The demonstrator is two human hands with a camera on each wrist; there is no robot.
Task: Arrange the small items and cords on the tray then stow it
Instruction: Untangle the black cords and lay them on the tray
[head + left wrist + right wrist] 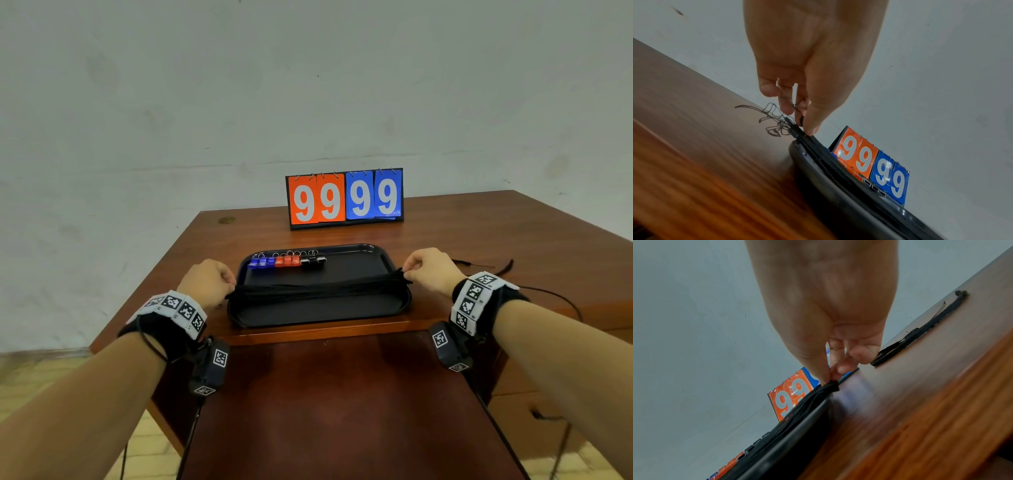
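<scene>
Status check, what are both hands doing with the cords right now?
Left hand and right hand each pinch an end of the black cord bundle, stretched across the tray. More cords lie on the table, right of the tray.

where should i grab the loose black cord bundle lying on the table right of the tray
Judging by its pose, take the loose cord bundle around its middle, pinching from above across its width. It lies flat and straight on the table, apart from the tray, with thin strands trailing at one end; a mid-length grip should keep the strands together.

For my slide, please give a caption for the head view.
Both hands, left hand and right hand, stretch a bundle of black cords across the black tray.
</scene>
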